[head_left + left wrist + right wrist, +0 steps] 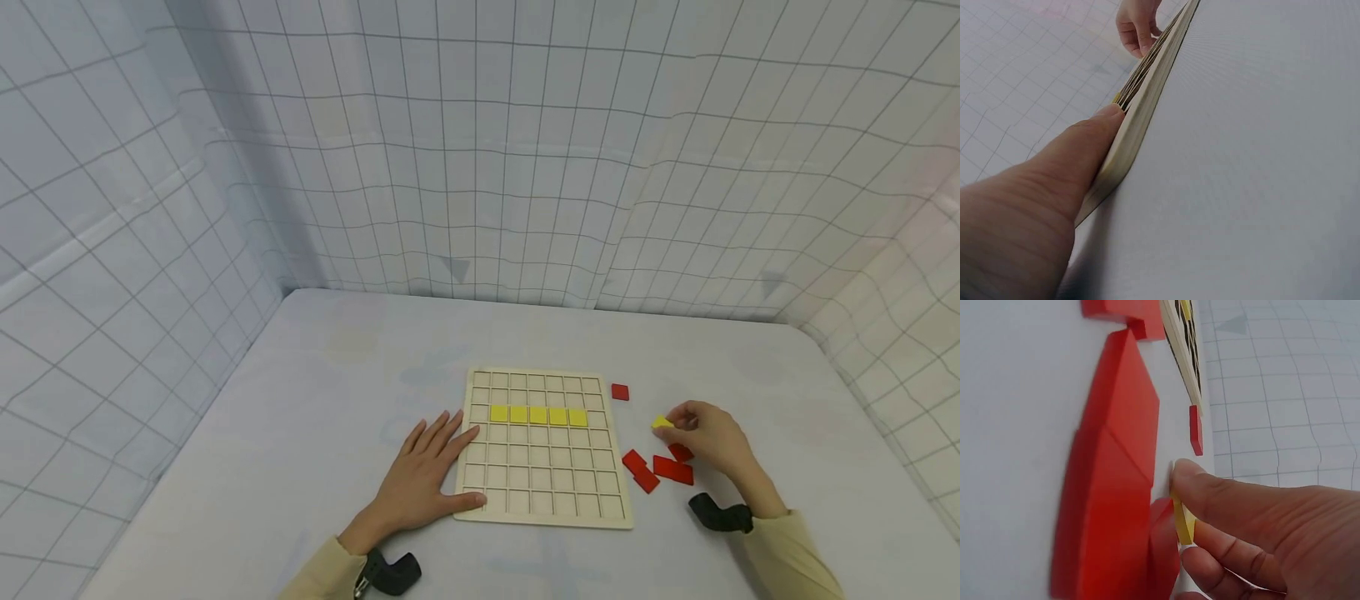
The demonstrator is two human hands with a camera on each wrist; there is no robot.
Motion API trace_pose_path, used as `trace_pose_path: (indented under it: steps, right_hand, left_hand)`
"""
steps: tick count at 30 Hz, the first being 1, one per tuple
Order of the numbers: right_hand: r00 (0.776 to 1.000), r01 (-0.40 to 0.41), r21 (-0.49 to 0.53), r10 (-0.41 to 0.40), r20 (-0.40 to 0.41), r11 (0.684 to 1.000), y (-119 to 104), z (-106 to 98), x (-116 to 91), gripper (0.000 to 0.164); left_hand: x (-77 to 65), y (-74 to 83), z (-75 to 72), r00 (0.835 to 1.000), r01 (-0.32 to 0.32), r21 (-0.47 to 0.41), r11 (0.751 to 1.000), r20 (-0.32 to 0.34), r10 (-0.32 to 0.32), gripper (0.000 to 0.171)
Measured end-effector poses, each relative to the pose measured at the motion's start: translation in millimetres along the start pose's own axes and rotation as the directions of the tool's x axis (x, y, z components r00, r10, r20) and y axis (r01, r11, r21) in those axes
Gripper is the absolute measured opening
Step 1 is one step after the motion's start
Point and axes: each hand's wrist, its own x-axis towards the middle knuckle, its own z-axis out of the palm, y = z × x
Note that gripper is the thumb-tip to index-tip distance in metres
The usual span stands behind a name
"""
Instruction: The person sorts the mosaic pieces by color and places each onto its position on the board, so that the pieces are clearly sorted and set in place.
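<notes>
A cream grid board [540, 507] lies on the white table, with a row of several yellow square tiles [538, 415] set in its upper part. My left hand [423, 483] rests at the board's left edge, fingers spread and straight, the thumb [1094, 134] over the rim. To the right of the board, my right hand [708, 433] pinches a yellow tile [1183, 519] between thumb and fingers, close over the table. Several red tiles [672, 470] lie loose just below and left of that hand; one red tile [1163, 550] is right beside the yellow one.
A single red tile [620, 392] lies by the board's upper right corner. White cloth walls [525, 167] with dark grid lines stand behind the table [360, 350] and on both sides. A black wrist strap [720, 513] sits on my right arm.
</notes>
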Motion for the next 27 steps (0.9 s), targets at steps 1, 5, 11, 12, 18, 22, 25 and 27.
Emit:
trace_pose_path:
  steps: [1, 5, 11, 12, 18, 22, 25, 27]
  right_hand:
    - [1.0, 0.011, -0.003, -0.011, -0.002, 1.0, -1, 1, 0, 0.034]
    - [0.999, 0.052, -0.009, -0.052, -0.006, 0.999, -6, 4, 1, 0.031]
    - [0.992, 0.12, 0.014, -0.119, -0.039, 0.993, -14, 8, 1, 0.02]
    - [0.991, 0.13, 0.027, -0.129, -0.042, 0.991, -15, 9, 2, 0.018]
    - [0.983, 0.181, 0.137, -0.175, -0.053, 0.974, -19, 16, 6, 0.016]
    - [0.979, 0.202, 0.19, -0.196, -0.05, 0.961, -27, 22, 10, 0.014]
    - [0.979, 0.205, 0.206, -0.202, -0.035, 0.957, -34, 26, 13, 0.013]
    - [0.978, 0.207, 0.203, -0.205, -0.031, 0.957, -38, 29, 14, 0.013]
  left_hand:
    - [-0.1, 0.0, 0.0, 1.0, -0.001, 0.0, 1.0, 0.0, 0.001, 0.089]
    - [-0.2, -0.2, 0.7, 1.0, 0.0, 0.005, 1.0, -0.002, 0.0, 0.089]
    - [0.0, 0.3, 0.0, 1.0, 0.002, -0.002, 1.0, 0.001, -0.002, 0.089]
    - [0.0, 0.4, 0.0, 1.0, 0.001, -0.003, 1.0, 0.001, -0.001, 0.089]
    - [0.0, 1.4, -0.6, 1.0, 0.002, -0.002, 1.0, 0.0, -0.002, 0.089]
    - [0.2, 2.1, -1.8, 1.0, 0.001, -0.004, 1.0, 0.0, -0.001, 0.089]
    - [0.1, 2.3, -2.2, 1.0, 0.001, -0.006, 1.0, -0.001, -0.001, 0.089]
    - [0.0, 2.4, -2.5, 1.0, 0.0, -0.007, 1.0, -0.001, 0.0, 0.088]
